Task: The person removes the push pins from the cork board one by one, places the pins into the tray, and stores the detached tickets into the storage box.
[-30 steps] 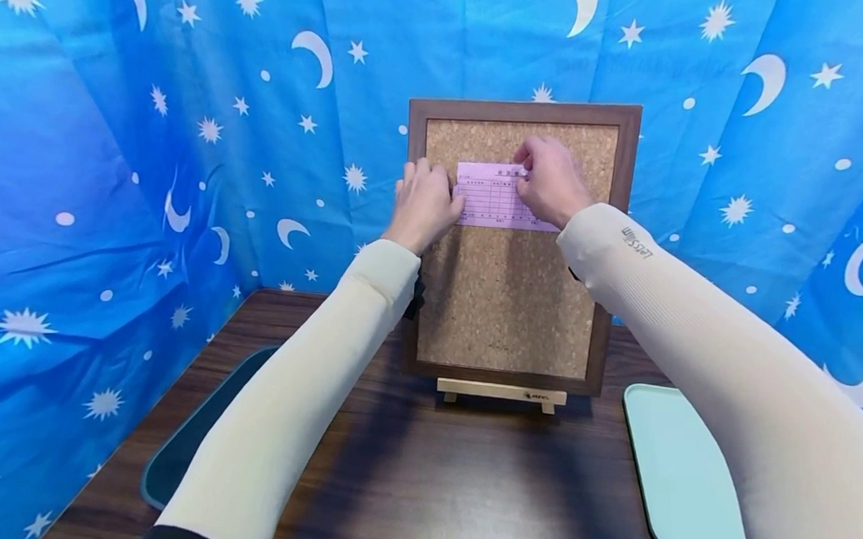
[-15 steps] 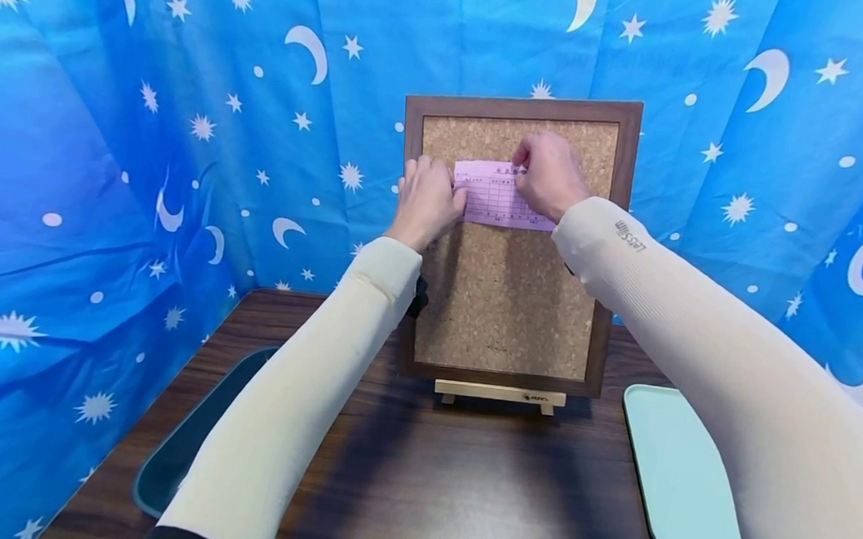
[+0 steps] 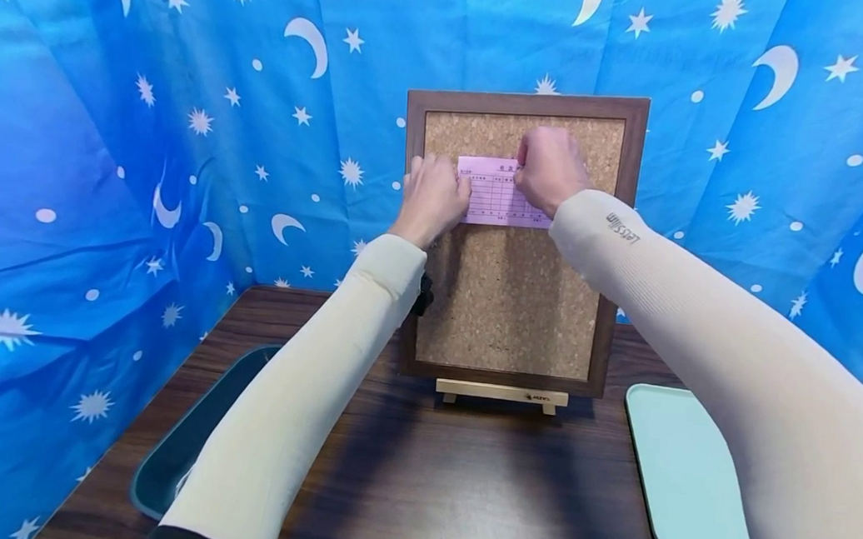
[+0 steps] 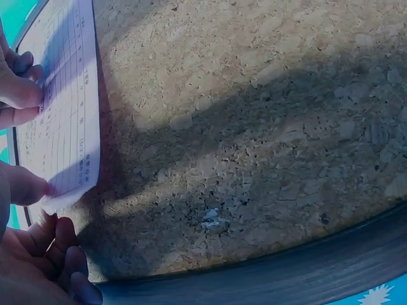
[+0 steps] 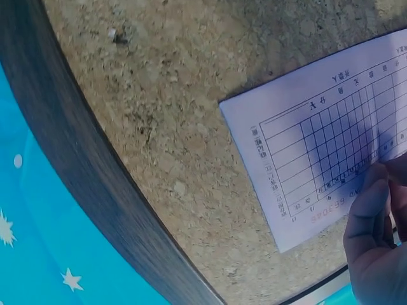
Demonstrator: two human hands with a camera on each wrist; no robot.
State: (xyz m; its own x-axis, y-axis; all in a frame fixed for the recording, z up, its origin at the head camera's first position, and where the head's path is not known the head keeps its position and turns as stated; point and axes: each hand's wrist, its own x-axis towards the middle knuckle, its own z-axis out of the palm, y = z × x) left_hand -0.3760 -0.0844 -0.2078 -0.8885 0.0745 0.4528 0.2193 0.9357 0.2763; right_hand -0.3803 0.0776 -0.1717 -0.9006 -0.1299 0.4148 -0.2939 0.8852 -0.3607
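Observation:
A pink receipt slip [image 3: 489,192] printed with a table lies against a framed corkboard [image 3: 508,300], in the upper half. My left hand [image 3: 432,196] pinches the slip's left edge, thumb in front and other fingers behind, as the left wrist view shows at the paper's curling end [image 4: 76,184]. At the slip's upper middle, my right hand [image 3: 551,168] has curled fingers, and its fingertips [image 5: 378,175] meet on the paper near its top edge. Whatever small thing sits between those fingertips is hidden. The slip's right end is covered by my right hand in the head view.
A small wooden easel [image 3: 501,392] props the board up on the dark wood table [image 3: 454,488]. To the left, a dark teal tray [image 3: 162,468] lies partly under my arm. A mint tray [image 3: 687,479] is at the right. Blue star-patterned cloth [image 3: 319,153] hangs behind.
The right hand has turned slightly and its fingers have drawn tighter together at the slip. The left hand keeps its hold on the left edge. The head view has shifted a little.

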